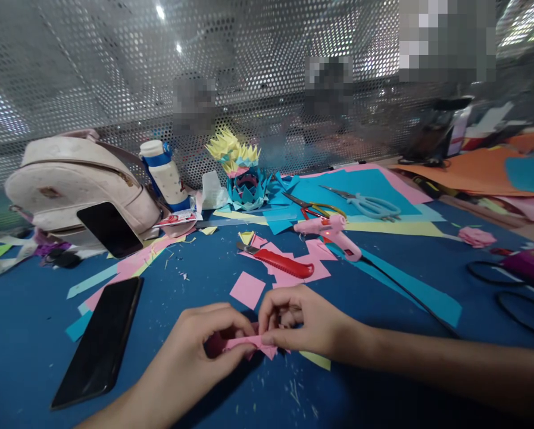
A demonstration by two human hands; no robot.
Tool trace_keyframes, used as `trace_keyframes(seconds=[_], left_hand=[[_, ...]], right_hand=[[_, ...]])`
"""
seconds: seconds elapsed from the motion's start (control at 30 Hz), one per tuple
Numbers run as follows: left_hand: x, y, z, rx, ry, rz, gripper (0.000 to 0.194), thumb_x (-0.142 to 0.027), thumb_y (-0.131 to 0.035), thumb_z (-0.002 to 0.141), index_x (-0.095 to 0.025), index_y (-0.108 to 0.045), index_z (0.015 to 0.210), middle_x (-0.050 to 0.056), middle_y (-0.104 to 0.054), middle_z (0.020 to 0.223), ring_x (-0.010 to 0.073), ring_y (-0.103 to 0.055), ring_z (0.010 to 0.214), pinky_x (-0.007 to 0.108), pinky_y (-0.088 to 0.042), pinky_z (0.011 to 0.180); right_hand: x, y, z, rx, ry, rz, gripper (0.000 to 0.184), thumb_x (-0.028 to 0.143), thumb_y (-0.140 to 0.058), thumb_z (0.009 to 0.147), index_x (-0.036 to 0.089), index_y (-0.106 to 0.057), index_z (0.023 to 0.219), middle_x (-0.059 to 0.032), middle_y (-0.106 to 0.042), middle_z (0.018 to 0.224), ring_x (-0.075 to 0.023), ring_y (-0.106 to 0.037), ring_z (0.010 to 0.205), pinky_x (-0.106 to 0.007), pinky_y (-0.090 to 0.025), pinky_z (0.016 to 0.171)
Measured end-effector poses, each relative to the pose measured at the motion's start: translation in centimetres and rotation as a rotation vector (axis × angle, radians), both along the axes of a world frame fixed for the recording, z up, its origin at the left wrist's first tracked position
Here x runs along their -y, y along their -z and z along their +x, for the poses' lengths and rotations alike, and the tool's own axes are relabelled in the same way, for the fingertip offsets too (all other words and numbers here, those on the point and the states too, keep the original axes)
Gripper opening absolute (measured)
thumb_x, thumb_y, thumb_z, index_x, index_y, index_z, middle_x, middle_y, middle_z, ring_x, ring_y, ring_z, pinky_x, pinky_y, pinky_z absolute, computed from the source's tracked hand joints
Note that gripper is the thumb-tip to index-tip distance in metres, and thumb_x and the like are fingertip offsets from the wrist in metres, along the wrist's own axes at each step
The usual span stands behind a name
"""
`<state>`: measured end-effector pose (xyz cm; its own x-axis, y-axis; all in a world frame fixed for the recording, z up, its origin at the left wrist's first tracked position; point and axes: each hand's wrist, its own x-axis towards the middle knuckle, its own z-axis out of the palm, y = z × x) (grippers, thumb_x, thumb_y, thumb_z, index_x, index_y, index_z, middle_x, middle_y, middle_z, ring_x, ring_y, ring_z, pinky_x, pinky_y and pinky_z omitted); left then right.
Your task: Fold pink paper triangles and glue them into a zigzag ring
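Note:
Both my hands meet low in the middle of the head view, over a blue table. My left hand (208,339) pinches the left end of a folded piece of pink paper (244,341) between thumb and fingers. At its right end my right hand (293,322) grips the same paper with thumb and forefinger. The fingers hide part of the fold. Just beyond lies a flat pink paper square (247,290). A red box cutter (284,263) rests on more pink squares (321,271), its blade pointing left.
A pink glue gun (331,231) with a black cord, two pairs of scissors (374,206) and a blue-yellow paper figure (249,187) stand or lie farther back. At left are two phones (99,342), a backpack (79,179) and a bottle (166,176). Paper scraps surround them.

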<state>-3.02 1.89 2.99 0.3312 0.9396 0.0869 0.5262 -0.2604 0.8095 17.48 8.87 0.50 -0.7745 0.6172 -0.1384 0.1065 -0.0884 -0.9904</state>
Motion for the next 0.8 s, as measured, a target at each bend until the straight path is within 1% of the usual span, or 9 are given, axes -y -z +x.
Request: trace_keyframes(seconds=[0.1, 0.2, 0.27, 0.33, 0.43, 0.53, 0.63, 0.73, 0.8], left_hand=[[-0.3, -0.3, 0.4, -0.008, -0.017, -0.087, 0.013, -0.023, -0.067, 0.084, -0.018, -0.072, 0.073, 0.001, -0.067, 0.068, 0.012, -0.054, 0.059, 0.021, -0.035, 0.053], [-0.7, -0.4, 0.2, 0.067, 0.028, -0.282, 0.013, -0.024, -0.068, 0.082, -0.016, -0.072, 0.072, 0.001, -0.068, 0.065, 0.0118, -0.055, 0.058, 0.021, -0.038, 0.055], [-0.9, -0.5, -0.2, 0.163, 0.054, -0.407, 0.015, -0.027, -0.069, 0.082, -0.015, -0.071, 0.072, 0.001, -0.066, 0.062, 0.0108, -0.053, 0.054, 0.021, -0.04, 0.057], [-1.1, -0.5, -0.7, 0.294, 0.052, -0.475, 0.019, -0.031, -0.071, 0.081, -0.015, -0.07, 0.072, 0.0, -0.063, 0.06, 0.0101, -0.051, 0.052, 0.022, -0.041, 0.056], [-1.3, -0.4, -1.2, 0.562, -0.019, -0.479, 0.019, -0.034, -0.075, 0.08, -0.016, -0.07, 0.074, 0.0, -0.063, 0.071, 0.0111, -0.055, 0.063, 0.021, -0.043, 0.061], [-1.6, 0.0, -1.5, 0.744, -0.143, -0.453, 0.019, -0.035, -0.079, 0.078, -0.018, -0.071, 0.076, 0.0, -0.063, 0.083, 0.0114, -0.056, 0.074, 0.02, -0.043, 0.069], [-2.1, 0.6, -1.6, 0.823, -0.201, -0.531, 0.026, -0.039, -0.08, 0.078, -0.017, -0.069, 0.076, -0.003, -0.055, 0.07, 0.0077, -0.046, 0.061, 0.017, -0.038, 0.06], [-2.4, 1.0, -1.7, 0.912, -0.155, -0.565, 0.034, -0.045, -0.079, 0.079, -0.015, -0.063, 0.072, -0.007, -0.039, 0.058, 0.0057, -0.029, 0.05, 0.016, -0.029, 0.05], [-2.5, 1.0, -1.7, 0.95, -0.111, -0.572, 0.036, -0.046, -0.078, 0.08, -0.015, -0.062, 0.072, -0.007, -0.036, 0.057, 0.006, -0.027, 0.051, 0.015, -0.029, 0.05]], right_hand=[[0.2, 0.0, -0.2, -0.011, -0.013, 0.02, 0.025, 0.033, -0.08, 0.073, 0.014, -0.067, 0.08, -0.0015, -0.066, 0.071, -0.0106, -0.061, 0.063, -0.019, -0.043, 0.055], [0.4, -0.4, -0.3, -0.057, -0.008, -0.011, 0.027, 0.038, -0.077, 0.077, 0.015, -0.065, 0.081, 0.0001, -0.062, 0.072, -0.0089, -0.055, 0.058, -0.02, -0.042, 0.053], [0.3, -0.7, -0.3, -0.124, 0.04, 0.024, 0.027, 0.041, -0.072, 0.082, 0.016, -0.063, 0.085, -0.0003, -0.06, 0.078, -0.0096, -0.054, 0.063, -0.022, -0.044, 0.057], [0.1, -1.1, -0.2, -0.187, 0.122, 0.112, 0.025, 0.042, -0.065, 0.088, 0.017, -0.062, 0.09, -0.0019, -0.059, 0.087, -0.0119, -0.055, 0.074, -0.023, -0.045, 0.064], [-0.5, -1.1, 0.1, -0.187, 0.248, 0.184, 0.022, 0.041, -0.057, 0.094, 0.019, -0.06, 0.097, -0.0021, -0.057, 0.092, -0.0125, -0.052, 0.077, -0.025, -0.044, 0.069], [-0.8, -0.4, 0.3, -0.153, 0.267, 0.149, 0.023, 0.042, -0.053, 0.096, 0.02, -0.057, 0.098, 0.0, -0.053, 0.086, -0.0114, -0.048, 0.071, -0.026, -0.043, 0.067], [-0.8, 0.4, 0.4, -0.141, 0.223, 0.121, 0.025, 0.045, -0.054, 0.095, 0.021, -0.055, 0.103, -0.0007, -0.053, 0.089, -0.0119, -0.049, 0.072, -0.026, -0.043, 0.066], [-0.8, 0.8, 0.4, -0.14, 0.25, 0.103, 0.032, 0.046, -0.057, 0.093, 0.022, -0.05, 0.113, -0.0034, -0.053, 0.098, -0.0137, -0.051, 0.079, -0.027, -0.045, 0.067], [-0.9, 0.7, 0.4, -0.142, 0.273, 0.102, 0.035, 0.046, -0.058, 0.093, 0.023, -0.047, 0.117, -0.0064, -0.052, 0.11, -0.0161, -0.053, 0.089, -0.03, -0.048, 0.073]])
